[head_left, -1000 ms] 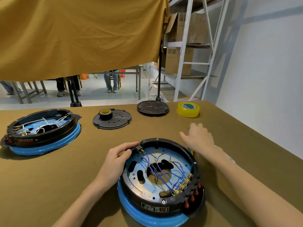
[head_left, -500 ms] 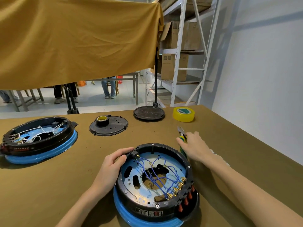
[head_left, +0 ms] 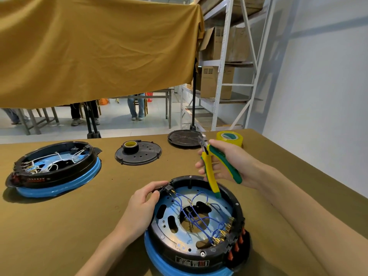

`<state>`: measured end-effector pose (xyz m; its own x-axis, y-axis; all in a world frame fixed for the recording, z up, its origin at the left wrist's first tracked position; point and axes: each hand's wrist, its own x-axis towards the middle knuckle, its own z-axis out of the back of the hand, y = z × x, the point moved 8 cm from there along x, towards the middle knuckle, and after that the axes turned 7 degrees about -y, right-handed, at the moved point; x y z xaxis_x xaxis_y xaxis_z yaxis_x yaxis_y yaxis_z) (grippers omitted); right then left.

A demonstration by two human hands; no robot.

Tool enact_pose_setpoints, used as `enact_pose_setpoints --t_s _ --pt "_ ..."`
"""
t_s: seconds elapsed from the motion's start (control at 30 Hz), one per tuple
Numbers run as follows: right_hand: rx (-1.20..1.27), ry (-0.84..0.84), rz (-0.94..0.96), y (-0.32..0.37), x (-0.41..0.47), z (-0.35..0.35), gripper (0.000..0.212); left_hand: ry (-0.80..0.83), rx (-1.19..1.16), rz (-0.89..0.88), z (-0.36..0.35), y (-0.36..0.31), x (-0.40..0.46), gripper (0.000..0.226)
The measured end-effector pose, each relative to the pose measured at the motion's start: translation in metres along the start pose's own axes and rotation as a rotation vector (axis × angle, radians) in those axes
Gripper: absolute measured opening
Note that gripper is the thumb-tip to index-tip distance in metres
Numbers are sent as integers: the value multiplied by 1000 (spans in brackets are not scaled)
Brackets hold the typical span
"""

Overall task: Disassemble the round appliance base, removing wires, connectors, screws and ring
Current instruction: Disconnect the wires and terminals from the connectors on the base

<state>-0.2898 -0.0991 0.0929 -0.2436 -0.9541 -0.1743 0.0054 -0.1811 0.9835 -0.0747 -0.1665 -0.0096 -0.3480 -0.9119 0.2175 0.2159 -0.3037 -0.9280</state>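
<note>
The round appliance base (head_left: 196, 226) is sitting nearest, centre-right on the surface (head_left: 59, 226), open side up w/ blue wires (head_left: 197, 214) crossing the metal plate to brass connectors (head_left: 222, 234) at the near-right rim; a blue ring (head_left: 159, 259) is showing under the black housing. The left hand (head_left: 139, 208) is bracing the far-left rim, fingers (head_left: 157, 185) curled & pinching around the black plug socket there. Just beyond, the right hand (head_left: 225, 162) is holding yellow-green pliers (head_left: 214, 166) above the far rim, fingers wrapped round the handles, nose pointing away; handles look slightly apart.

Step, prob.: tool in hand, wire removal about to begin. Next move calls for turning the nose down toward a connector & gripping one terminal w/o crushing neighbours, while the left hand is steadying the base.

Further off: a second base (head_left: 53, 168) w/ white wires at far left, a black cover plate (head_left: 139, 156) carrying a small tape roll, another dark disc (head_left: 184, 138), & yellow tape (head_left: 230, 138) far right. Behind: hanging ochre cloth (head_left: 95, 48), metal shelving w/ cartons, white wall on the right, people's legs beyond.
</note>
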Motion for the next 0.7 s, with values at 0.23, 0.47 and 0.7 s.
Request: enact_pose_setpoints --t_s 0.23,0.47,0.7 --pt "-1306 19 405 -15 -16 -46 41 -5 39 -26 1 -4 -3 35" --pt "-1520 -74 516 -34 -29 -57 49 -15 100 -23 3 -1 -4 35" --pt "-1581 -110 548 -34 -31 -64 48 -20 98 -25 2 -5 -5 36"
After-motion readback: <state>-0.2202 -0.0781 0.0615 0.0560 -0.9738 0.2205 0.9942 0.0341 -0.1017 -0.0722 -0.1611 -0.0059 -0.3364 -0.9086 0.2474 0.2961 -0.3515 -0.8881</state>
